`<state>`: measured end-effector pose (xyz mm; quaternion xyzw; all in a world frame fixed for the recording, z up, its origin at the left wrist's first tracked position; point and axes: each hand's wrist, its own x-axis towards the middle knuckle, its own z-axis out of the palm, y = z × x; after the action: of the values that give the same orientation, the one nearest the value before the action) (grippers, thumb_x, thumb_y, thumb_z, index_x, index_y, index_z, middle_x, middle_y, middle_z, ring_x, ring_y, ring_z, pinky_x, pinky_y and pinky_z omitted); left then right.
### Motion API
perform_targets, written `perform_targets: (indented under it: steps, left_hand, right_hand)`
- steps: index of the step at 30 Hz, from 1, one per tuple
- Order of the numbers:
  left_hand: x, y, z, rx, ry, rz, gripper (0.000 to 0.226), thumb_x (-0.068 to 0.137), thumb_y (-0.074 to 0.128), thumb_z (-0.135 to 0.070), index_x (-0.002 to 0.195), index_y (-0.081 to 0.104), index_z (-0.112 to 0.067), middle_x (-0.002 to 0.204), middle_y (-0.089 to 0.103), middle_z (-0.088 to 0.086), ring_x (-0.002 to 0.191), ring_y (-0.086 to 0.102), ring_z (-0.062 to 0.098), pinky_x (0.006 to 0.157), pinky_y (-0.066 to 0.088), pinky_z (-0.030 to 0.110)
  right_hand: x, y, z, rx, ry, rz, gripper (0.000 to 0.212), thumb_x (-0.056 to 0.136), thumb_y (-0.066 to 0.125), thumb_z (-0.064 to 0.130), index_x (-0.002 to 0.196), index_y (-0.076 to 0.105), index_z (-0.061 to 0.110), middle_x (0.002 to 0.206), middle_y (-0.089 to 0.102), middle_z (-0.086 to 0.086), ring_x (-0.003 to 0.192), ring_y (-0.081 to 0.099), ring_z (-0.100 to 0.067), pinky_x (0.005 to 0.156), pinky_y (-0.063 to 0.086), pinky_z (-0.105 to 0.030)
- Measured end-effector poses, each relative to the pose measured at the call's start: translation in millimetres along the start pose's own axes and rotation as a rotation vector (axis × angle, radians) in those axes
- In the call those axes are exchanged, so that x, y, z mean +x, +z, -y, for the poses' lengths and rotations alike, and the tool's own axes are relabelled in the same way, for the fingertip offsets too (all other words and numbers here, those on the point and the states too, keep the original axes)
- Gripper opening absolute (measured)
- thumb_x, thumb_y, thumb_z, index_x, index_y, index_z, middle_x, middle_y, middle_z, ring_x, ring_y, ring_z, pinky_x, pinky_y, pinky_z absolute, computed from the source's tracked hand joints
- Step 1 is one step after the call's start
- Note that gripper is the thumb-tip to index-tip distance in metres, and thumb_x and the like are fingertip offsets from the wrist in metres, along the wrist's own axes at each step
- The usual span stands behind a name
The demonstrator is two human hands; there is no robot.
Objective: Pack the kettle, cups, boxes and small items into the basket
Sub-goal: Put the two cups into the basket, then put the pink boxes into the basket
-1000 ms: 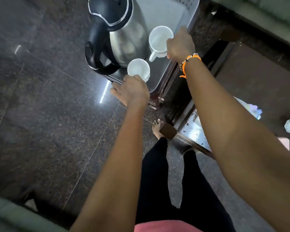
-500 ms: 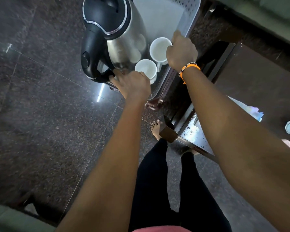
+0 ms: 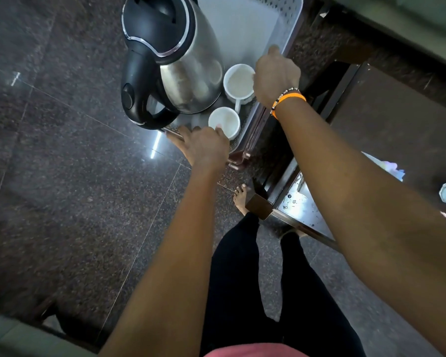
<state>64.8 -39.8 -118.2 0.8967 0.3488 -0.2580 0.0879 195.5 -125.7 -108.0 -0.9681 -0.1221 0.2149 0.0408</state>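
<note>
Your left hand (image 3: 204,148) pinches the near cup (image 3: 224,122) by its rim, your right hand (image 3: 276,76) grips the far cup (image 3: 240,82), both inside the basket (image 3: 289,24) beside the kettle (image 3: 175,60); they look brittle and slick, so hold them by rim or handle.

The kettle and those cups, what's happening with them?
A person is packing a white basket. The steel kettle stands in it, with two white cups beside it. The right hand is on the farther cup, and the left hand has its fingertips on the nearer cup, at the basket's near edge. Both cups look set down inside. No boxes or small items show in the basket.
</note>
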Motion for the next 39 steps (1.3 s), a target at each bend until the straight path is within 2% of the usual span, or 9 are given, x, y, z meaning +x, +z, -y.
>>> perform_targets:
  steps: [4, 6, 9, 15, 26, 30, 32, 36, 39]
  left_hand:
    - [-20, -10, 0, -0.055, -0.008, -0.119, 0.049, 0.092, 0.036, -0.041, 0.111, 0.063, -0.004, 0.13, 0.057, 0.017, 0.133, 0.034, 0.037, 0.114, 0.01, 0.058]
    - [-36, -11, -2, -0.137, 0.021, -0.18, 0.04, 0.089, 0.044, -0.037, 0.11, 0.06, -0.008, 0.129, 0.056, 0.014, 0.124, 0.041, 0.035, 0.105, 0.028, 0.051]
    - [-68, -6, -16, -0.224, 0.053, -0.19, 0.03, 0.087, 0.047, -0.033, 0.103, 0.061, -0.011, 0.118, 0.061, 0.013, 0.115, 0.047, 0.033, 0.095, 0.033, 0.045]
    - [-141, 34, -77, -0.197, 0.206, 0.066, 0.033, 0.091, 0.044, -0.035, 0.098, 0.066, -0.012, 0.107, 0.069, 0.015, 0.106, 0.058, 0.035, 0.096, 0.036, 0.042]
    - [-276, 152, -215, 0.059, 0.551, 0.414, 0.031, 0.091, 0.043, -0.025, 0.102, 0.062, -0.004, 0.113, 0.064, 0.021, 0.107, 0.058, 0.039, 0.088, 0.046, 0.039]
    - [-298, 193, -258, -0.02, 0.592, 0.632, 0.03, 0.092, 0.043, -0.01, 0.114, 0.063, -0.006, 0.126, 0.061, 0.015, 0.119, 0.053, 0.031, 0.102, 0.04, 0.033]
    - [-307, 212, -277, -0.063, 0.636, 0.696, 0.039, 0.09, 0.04, -0.001, 0.121, 0.061, -0.012, 0.13, 0.06, 0.01, 0.121, 0.053, 0.027, 0.097, 0.035, 0.022]
    - [-319, 247, -307, -0.128, 0.565, 0.784, 0.047, 0.093, 0.036, 0.001, 0.132, 0.053, -0.02, 0.136, 0.053, 0.011, 0.106, 0.056, 0.025, 0.076, 0.041, 0.021]
    - [-324, 267, -324, -0.25, 0.36, 0.809, 0.043, 0.096, 0.037, -0.004, 0.136, 0.047, -0.016, 0.139, 0.048, 0.013, 0.105, 0.05, 0.021, 0.082, 0.037, 0.021]
  right_hand:
    - [-23, -2, -17, 0.166, 0.003, -0.08, 0.031, 0.092, 0.04, 0.01, 0.111, 0.063, 0.005, 0.136, 0.042, -0.016, 0.107, 0.059, -0.041, 0.085, 0.048, -0.045]
    - [-44, 0, -30, 0.328, 0.007, -0.133, 0.029, 0.091, 0.041, 0.013, 0.106, 0.066, 0.011, 0.128, 0.048, -0.015, 0.106, 0.059, -0.038, 0.084, 0.048, -0.043]
    - [-86, 9, -60, 0.522, 0.022, -0.174, 0.026, 0.09, 0.046, 0.015, 0.102, 0.069, 0.018, 0.117, 0.054, -0.011, 0.103, 0.06, -0.031, 0.084, 0.05, -0.039]
    - [-183, 57, -153, 0.657, 0.24, -0.15, 0.023, 0.087, 0.05, 0.008, 0.094, 0.07, 0.016, 0.103, 0.059, -0.01, 0.091, 0.061, -0.027, 0.072, 0.045, -0.027]
    - [-335, 136, -372, 0.838, 0.855, -0.303, 0.024, 0.079, 0.05, -0.006, 0.092, 0.07, -0.002, 0.099, 0.064, -0.026, 0.093, 0.06, -0.039, 0.085, 0.041, -0.035]
    - [-356, 157, -421, 0.777, 0.99, -0.298, 0.031, 0.081, 0.052, -0.002, 0.111, 0.06, -0.004, 0.123, 0.051, -0.029, 0.11, 0.051, -0.041, 0.099, 0.037, -0.042]
    - [-363, 168, -438, 0.7, 1.051, -0.24, 0.042, 0.082, 0.055, 0.006, 0.123, 0.05, -0.001, 0.132, 0.043, -0.025, 0.115, 0.044, -0.039, 0.099, 0.027, -0.037]
    - [-371, 189, -455, 0.709, 1.141, -0.17, 0.049, 0.081, 0.062, 0.014, 0.125, 0.042, 0.004, 0.132, 0.041, -0.018, 0.116, 0.041, -0.038, 0.092, 0.023, -0.032]
    - [-375, 197, -464, 0.834, 1.178, -0.17, 0.046, 0.081, 0.061, 0.007, 0.122, 0.041, 0.0, 0.131, 0.041, -0.018, 0.12, 0.042, -0.037, 0.103, 0.028, -0.037]
